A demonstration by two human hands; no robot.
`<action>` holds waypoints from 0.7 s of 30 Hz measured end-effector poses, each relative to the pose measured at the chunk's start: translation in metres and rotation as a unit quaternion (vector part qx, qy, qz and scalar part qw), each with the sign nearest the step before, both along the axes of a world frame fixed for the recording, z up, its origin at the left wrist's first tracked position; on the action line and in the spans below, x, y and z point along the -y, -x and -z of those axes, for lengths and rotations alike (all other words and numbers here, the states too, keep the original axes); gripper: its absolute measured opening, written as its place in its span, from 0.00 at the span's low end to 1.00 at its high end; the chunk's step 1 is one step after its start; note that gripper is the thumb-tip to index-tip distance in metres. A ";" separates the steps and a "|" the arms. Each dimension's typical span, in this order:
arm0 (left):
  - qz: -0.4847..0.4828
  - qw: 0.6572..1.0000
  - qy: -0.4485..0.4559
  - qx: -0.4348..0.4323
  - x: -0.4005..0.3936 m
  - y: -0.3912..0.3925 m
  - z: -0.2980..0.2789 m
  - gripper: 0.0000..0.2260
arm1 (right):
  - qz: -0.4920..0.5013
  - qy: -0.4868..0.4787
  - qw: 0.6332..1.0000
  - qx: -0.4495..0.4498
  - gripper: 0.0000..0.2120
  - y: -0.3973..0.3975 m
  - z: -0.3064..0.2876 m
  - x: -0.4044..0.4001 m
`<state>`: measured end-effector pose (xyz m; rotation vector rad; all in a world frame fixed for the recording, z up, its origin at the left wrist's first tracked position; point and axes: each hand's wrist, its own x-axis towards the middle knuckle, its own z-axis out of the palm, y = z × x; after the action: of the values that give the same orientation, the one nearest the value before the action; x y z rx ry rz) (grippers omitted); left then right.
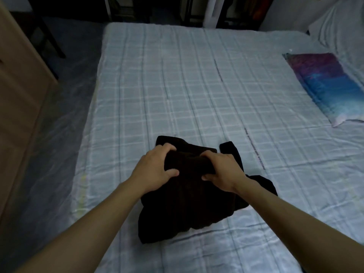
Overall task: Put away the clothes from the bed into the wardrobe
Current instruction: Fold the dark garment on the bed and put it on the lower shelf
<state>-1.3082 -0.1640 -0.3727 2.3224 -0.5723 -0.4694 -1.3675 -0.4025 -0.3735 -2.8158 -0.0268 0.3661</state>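
A black garment (189,201) lies bunched on the near part of the bed (177,85), which has a pale blue checked cover. My left hand (155,170) grips the garment's upper fold on its left side, fingers over the top and thumb underneath. My right hand (220,168) grips the same fold on its right side. A sleeve or strip of the black cloth sticks out past my right hand. The fold between my hands is raised off the cover.
A blue and purple pillow (325,85) lies at the bed's right edge, with white bedding (338,30) behind it. A light wooden door or cabinet side (17,95) stands at the left. Dark shelving (126,8) lines the far wall.
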 end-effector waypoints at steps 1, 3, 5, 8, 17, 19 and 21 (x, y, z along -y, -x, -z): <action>-0.011 1.000 -0.001 0.017 0.003 -0.005 0.002 0.26 | 0.007 -0.004 1.000 -0.001 0.26 -0.009 0.002 0.002; -0.039 0.994 -0.023 0.102 0.009 -0.009 0.007 0.26 | 0.019 -0.004 1.000 -0.009 0.24 -0.027 0.007 0.006; -0.050 0.974 -0.070 0.208 0.014 -0.001 0.013 0.25 | 0.020 0.010 1.000 -0.015 0.23 -0.050 0.013 0.009; 0.002 0.955 -0.132 0.267 0.024 0.022 0.034 0.26 | -0.010 0.053 0.998 -0.022 0.23 -0.085 0.025 0.014; -0.003 0.963 -0.230 0.139 0.033 0.002 0.124 0.29 | -0.033 0.067 0.996 0.058 0.38 -0.079 0.064 -0.011; 0.003 0.967 -0.226 0.118 0.031 -0.002 0.137 0.28 | -0.037 0.054 0.997 0.045 0.32 -0.045 0.084 -0.024; 0.015 0.970 -0.213 0.114 0.030 -0.005 0.145 0.28 | -0.026 0.042 0.999 0.019 0.30 -0.024 0.107 -0.020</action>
<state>-1.3031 -0.1943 -0.5176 2.8072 -0.6676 -0.3664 -1.3437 -0.3824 -0.4807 -2.9095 -0.0965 0.3320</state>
